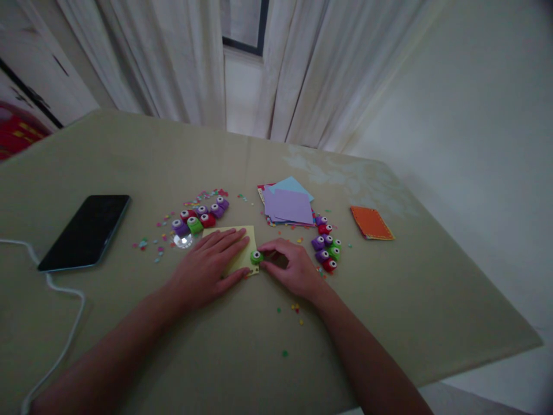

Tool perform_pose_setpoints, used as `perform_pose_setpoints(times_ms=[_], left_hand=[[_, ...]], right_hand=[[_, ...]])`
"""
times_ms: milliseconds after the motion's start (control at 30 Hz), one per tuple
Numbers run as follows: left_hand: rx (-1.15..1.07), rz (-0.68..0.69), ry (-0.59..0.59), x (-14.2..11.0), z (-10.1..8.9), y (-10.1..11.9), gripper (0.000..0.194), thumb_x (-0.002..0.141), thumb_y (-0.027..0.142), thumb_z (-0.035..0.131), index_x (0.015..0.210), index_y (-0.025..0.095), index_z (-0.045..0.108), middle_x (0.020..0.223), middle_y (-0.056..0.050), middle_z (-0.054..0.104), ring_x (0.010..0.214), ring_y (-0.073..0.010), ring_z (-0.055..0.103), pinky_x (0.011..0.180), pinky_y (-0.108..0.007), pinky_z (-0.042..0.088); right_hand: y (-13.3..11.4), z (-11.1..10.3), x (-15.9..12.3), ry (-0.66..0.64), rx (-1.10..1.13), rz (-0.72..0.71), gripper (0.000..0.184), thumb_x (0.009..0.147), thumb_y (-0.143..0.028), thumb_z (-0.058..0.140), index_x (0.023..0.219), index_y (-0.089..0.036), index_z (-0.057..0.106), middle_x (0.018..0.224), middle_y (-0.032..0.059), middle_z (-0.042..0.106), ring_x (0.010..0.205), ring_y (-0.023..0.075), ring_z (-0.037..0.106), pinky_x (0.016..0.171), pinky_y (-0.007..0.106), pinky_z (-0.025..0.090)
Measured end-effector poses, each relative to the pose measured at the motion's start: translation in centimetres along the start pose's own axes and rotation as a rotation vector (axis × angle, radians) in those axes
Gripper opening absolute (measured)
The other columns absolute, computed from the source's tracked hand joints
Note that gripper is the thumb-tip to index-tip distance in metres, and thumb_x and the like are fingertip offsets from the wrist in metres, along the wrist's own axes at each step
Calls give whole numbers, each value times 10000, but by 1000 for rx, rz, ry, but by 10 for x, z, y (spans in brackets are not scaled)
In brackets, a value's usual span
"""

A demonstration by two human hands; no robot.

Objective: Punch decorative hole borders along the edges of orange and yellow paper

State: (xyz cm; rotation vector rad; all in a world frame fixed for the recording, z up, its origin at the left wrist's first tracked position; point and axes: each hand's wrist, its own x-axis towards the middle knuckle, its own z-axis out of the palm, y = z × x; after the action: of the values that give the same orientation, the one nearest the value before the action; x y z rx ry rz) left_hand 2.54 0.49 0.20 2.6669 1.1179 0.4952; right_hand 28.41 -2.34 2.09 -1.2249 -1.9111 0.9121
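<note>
A square of pale yellow paper [240, 261] lies on the table, with small punched holes along its near right corner. My left hand [210, 262] rests flat over its left part, fingers stretched out. At the paper's right edge sits a small green craft punch [256, 257] with a white eye-like button. My right hand [290, 264] pinches this punch between thumb and fingers. Left of the paper is a group of purple, red and green punches [207, 219]. A second such group [327, 242] stands right of my right hand.
Stacked coloured paper squares [288, 206] lie behind my hands. An orange stitched square [372, 222] is at the right. A black tablet [86, 230] with a white cable [82, 300] lies at the left. Tiny confetti pieces [296, 308] are scattered about, and a clear shiny disc [184, 241] is near the left punches.
</note>
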Motion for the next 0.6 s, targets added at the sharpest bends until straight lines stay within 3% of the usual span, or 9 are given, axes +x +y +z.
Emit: perform_pose_setpoints(times_ms=[167,233,333,400,500,600], left_hand=[[-10,-5,-12,0,0,0,678,1073,638,489,1601,215,534,1679,-113,503,1522,-334,493,1269,-544,378],[-11,-10,-10,0,0,1,676,1071,637,496,1602,221,534,1679,-110,504,1522,-335,493,1269,-543,378],[-25,-12,7,1,-1,1,649,1066,614,520,1598,242,541,1673,-105,513,1516,-333,499,1270,-540,378],[-33,-6,16,1,0,1,639,1061,595,541,1594,243,547,1666,-110,521,1510,-337,506,1268,-545,382],[-31,3,23,1,0,1,635,1058,585,549,1582,227,559,1654,-122,533,1502,-342,513,1263,-554,390],[-20,6,23,2,0,2,639,1063,580,537,1571,194,565,1641,-142,545,1498,-350,513,1255,-567,397]], right_hand=[[-3,0,-2,21,49,20,222,930,-248,767,1149,-208,769,1107,70,765,965,195,716,867,325,577],[-6,2,-2,92,91,43,162,930,-333,777,1016,-200,743,980,41,726,859,176,671,780,300,545],[-13,7,3,206,209,83,462,1006,-563,646,712,-220,550,687,-25,517,633,140,473,614,286,414],[-22,10,15,192,318,79,635,1021,-703,531,608,-237,405,587,-44,371,556,132,341,556,301,321],[-39,12,38,75,472,30,717,978,-775,538,543,-245,330,517,-61,284,494,116,244,518,308,230],[-49,15,54,80,540,-35,697,986,-730,567,545,-247,327,520,-66,277,487,109,224,512,303,200]])
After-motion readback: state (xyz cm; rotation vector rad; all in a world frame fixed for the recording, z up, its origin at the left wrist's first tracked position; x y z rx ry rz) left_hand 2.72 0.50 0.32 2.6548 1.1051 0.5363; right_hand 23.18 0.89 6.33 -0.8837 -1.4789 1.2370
